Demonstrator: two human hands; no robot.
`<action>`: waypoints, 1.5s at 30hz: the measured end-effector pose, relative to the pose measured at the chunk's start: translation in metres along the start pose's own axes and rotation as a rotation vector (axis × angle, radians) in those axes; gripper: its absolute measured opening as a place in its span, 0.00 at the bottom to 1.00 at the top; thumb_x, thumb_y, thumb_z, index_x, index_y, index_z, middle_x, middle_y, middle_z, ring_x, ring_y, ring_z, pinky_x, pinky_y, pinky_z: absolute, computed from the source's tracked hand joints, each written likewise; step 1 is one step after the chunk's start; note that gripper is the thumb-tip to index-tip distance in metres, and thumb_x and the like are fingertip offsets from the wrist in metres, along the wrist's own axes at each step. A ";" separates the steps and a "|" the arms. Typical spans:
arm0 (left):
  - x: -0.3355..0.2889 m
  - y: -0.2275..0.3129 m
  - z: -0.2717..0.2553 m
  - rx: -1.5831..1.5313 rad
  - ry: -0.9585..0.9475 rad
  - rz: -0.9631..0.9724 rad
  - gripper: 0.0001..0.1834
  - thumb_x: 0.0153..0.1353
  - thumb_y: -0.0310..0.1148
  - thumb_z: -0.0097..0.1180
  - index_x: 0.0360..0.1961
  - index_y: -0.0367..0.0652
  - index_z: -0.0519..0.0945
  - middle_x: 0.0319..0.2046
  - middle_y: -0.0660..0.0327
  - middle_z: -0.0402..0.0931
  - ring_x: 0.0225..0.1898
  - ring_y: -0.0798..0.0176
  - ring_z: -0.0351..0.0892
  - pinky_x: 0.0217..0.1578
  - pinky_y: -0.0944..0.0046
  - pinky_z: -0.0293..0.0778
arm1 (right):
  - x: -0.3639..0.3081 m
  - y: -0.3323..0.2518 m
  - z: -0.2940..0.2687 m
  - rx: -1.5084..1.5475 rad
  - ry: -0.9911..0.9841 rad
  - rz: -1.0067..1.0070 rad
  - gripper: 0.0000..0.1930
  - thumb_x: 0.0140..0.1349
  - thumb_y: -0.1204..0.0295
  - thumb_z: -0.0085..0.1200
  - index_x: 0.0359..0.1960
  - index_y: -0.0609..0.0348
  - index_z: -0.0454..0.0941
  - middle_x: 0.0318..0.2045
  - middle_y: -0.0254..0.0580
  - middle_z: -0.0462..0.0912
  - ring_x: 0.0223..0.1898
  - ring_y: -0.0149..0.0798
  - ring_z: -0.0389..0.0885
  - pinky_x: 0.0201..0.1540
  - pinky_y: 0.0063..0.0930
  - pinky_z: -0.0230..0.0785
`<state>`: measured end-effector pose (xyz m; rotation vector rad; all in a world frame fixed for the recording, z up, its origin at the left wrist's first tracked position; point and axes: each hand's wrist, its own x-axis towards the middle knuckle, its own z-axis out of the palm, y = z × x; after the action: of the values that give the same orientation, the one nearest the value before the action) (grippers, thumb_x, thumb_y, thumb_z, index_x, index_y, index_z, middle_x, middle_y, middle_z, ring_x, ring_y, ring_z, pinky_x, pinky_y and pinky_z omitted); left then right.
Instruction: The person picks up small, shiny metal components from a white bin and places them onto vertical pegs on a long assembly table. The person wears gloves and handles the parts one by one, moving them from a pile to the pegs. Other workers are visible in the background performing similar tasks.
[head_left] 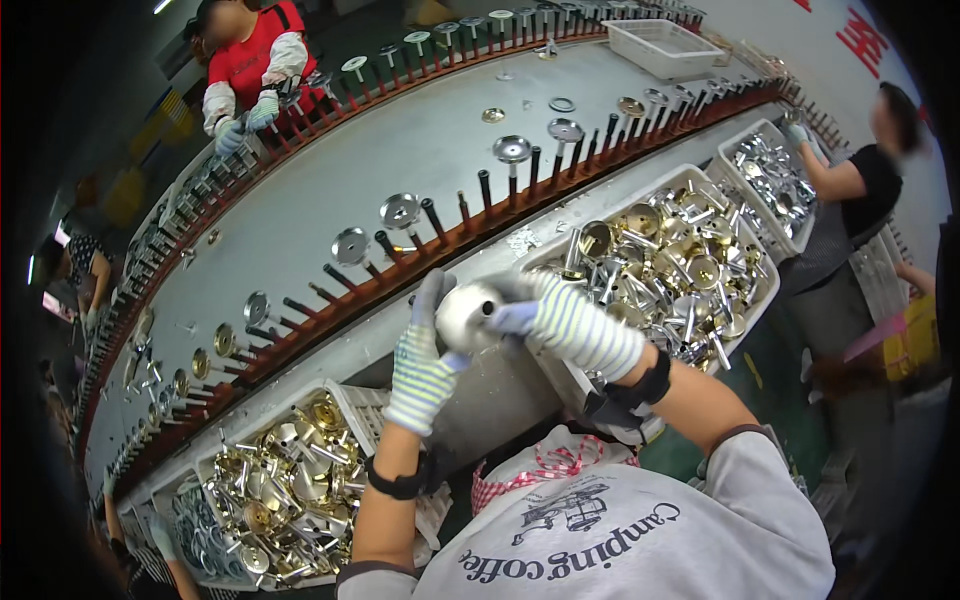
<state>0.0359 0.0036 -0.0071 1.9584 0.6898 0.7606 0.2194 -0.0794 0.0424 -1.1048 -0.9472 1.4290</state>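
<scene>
Both my hands wear striped gloves with bluish fingertips and meet in front of my chest. Between them is a round, pale metal part [464,318] with a small dark hole facing right. My left hand [418,362] wraps its fingers and thumb around the left side of the part. My right hand [582,325] pinches at the part beside the hole; its fingers are blurred by motion, and a cloth or other small item there cannot be made out.
Beyond my hands runs a rust-brown rail [330,312] of upright pegs, some carrying shiny discs. White crates stand either side of me, the right one [770,290] and left one [345,420] full of gold and silver stemmed metal parts. Co-workers [245,70] stand across the table and nearby.
</scene>
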 end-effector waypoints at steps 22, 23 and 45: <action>-0.043 -0.174 -0.183 -0.359 0.893 -0.289 0.26 0.59 0.43 0.61 0.54 0.41 0.71 0.45 0.61 0.76 0.40 0.65 0.77 0.46 0.60 0.74 | 0.124 0.055 0.108 -0.973 0.154 -0.710 0.23 0.57 0.72 0.56 0.55 0.59 0.69 0.46 0.54 0.76 0.47 0.50 0.78 0.48 0.38 0.72; -0.037 -0.211 -0.199 -0.217 0.913 -0.269 0.27 0.59 0.44 0.60 0.55 0.41 0.70 0.47 0.61 0.76 0.41 0.65 0.77 0.46 0.61 0.74 | 0.126 0.056 0.110 -1.004 0.055 -0.578 0.22 0.57 0.72 0.56 0.54 0.60 0.71 0.46 0.53 0.77 0.47 0.49 0.79 0.49 0.37 0.72; -0.156 0.058 -0.150 -0.008 0.941 -0.717 0.18 0.64 0.30 0.52 0.54 0.36 0.74 0.38 0.55 0.80 0.40 0.63 0.79 0.43 0.63 0.74 | 0.122 0.185 0.233 -1.082 -1.004 -0.675 0.18 0.50 0.67 0.60 0.44 0.56 0.79 0.37 0.50 0.78 0.42 0.51 0.78 0.42 0.43 0.72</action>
<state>-0.1672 -0.0534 0.0685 1.0971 1.7996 1.1779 -0.0565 0.0179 -0.0907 -0.5307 -2.7023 0.7771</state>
